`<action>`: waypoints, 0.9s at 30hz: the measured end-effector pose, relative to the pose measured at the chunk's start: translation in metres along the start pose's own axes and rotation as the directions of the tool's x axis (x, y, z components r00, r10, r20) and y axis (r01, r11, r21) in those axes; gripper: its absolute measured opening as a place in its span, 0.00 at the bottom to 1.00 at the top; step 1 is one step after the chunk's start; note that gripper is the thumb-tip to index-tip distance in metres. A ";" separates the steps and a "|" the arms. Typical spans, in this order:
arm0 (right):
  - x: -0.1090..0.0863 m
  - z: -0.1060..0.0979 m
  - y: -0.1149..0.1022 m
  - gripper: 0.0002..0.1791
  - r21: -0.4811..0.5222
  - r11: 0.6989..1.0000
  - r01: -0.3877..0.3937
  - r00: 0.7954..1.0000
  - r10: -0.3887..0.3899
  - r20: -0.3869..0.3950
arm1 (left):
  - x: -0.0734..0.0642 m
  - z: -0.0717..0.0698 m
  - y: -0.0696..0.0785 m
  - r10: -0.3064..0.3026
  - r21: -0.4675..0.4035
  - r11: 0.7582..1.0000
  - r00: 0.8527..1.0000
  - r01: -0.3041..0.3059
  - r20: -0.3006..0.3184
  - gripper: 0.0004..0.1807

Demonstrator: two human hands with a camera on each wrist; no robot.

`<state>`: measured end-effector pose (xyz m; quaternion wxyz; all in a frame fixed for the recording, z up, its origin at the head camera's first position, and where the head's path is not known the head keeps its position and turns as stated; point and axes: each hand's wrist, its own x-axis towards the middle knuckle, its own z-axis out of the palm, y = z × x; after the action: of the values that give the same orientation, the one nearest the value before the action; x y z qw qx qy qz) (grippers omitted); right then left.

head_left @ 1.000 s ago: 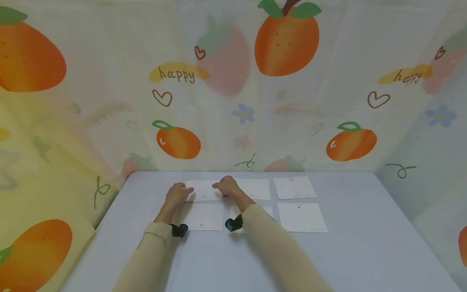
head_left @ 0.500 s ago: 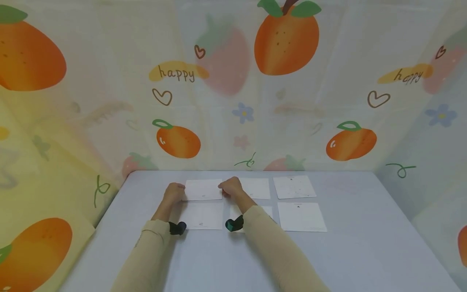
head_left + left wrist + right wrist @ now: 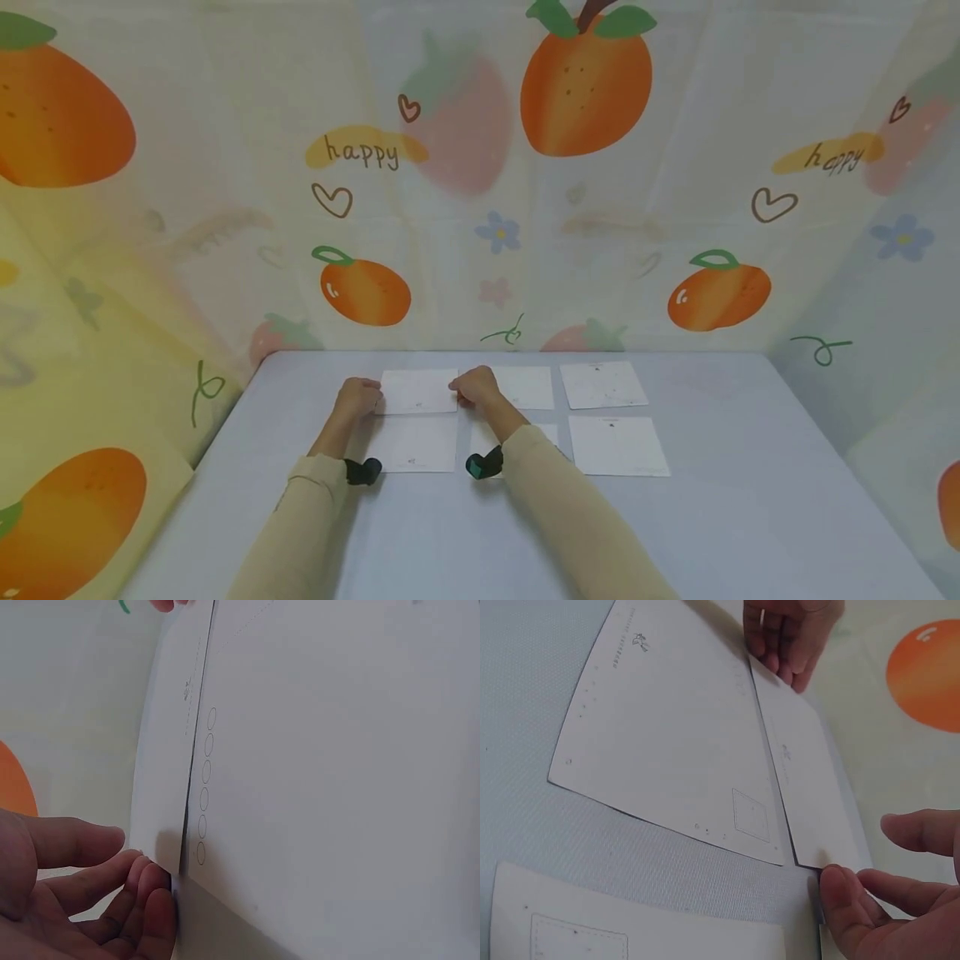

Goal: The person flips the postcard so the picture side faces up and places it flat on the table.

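Note:
At the back left of the table lies a white postcard [image 3: 418,388] with a small print near its front edge. My left hand [image 3: 357,398] holds its left side, fingers curled at the corner in the left wrist view. My right hand [image 3: 477,387] holds the right side, its thumb and a finger meeting at the corner in the right wrist view; another finger [image 3: 922,829] sticks out above. Just in front lies a second postcard [image 3: 337,787] bearing a line of small ovals. Beneath the held postcard's front edge runs a thin dark shadow. Parts of both hands' grips are hidden.
Further right in the back row are a middle postcard [image 3: 527,387] and a right one [image 3: 603,385]. The front row has a right postcard [image 3: 619,447] and a middle one [image 3: 690,937], partly covered by my right arm. A fruit-printed curtain [image 3: 495,275] borders the white table [image 3: 465,542].
The left hand has drawn back leftward from over the postcard to its left edge, fingers curling. My right hand has shifted slightly right. Over the last half second both hands have barely moved.

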<state>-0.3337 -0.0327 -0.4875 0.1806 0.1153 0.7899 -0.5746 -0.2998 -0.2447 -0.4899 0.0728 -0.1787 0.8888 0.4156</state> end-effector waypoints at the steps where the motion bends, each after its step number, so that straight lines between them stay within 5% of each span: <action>1: 0.000 0.000 0.000 0.10 -0.002 1.000 -0.003 1.000 0.003 0.000 | 0.000 0.000 -0.001 0.000 -0.007 1.000 1.000 0.000 0.003 0.23; 19: -0.001 -0.011 0.009 0.14 0.154 0.988 0.008 0.997 -0.020 0.074 | -0.003 -0.002 0.000 0.043 -0.122 0.991 0.998 -0.047 -0.039 0.23; 27: -0.002 -0.016 0.006 0.16 0.215 0.976 0.031 0.993 -0.053 0.102 | -0.006 -0.004 0.001 0.007 -0.197 0.980 0.998 -0.018 -0.058 0.22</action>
<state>-0.3322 -0.0155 -0.4875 0.1970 0.0864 0.7152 -0.6650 -0.2943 -0.2454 -0.4850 0.0267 -0.1914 0.8461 0.4968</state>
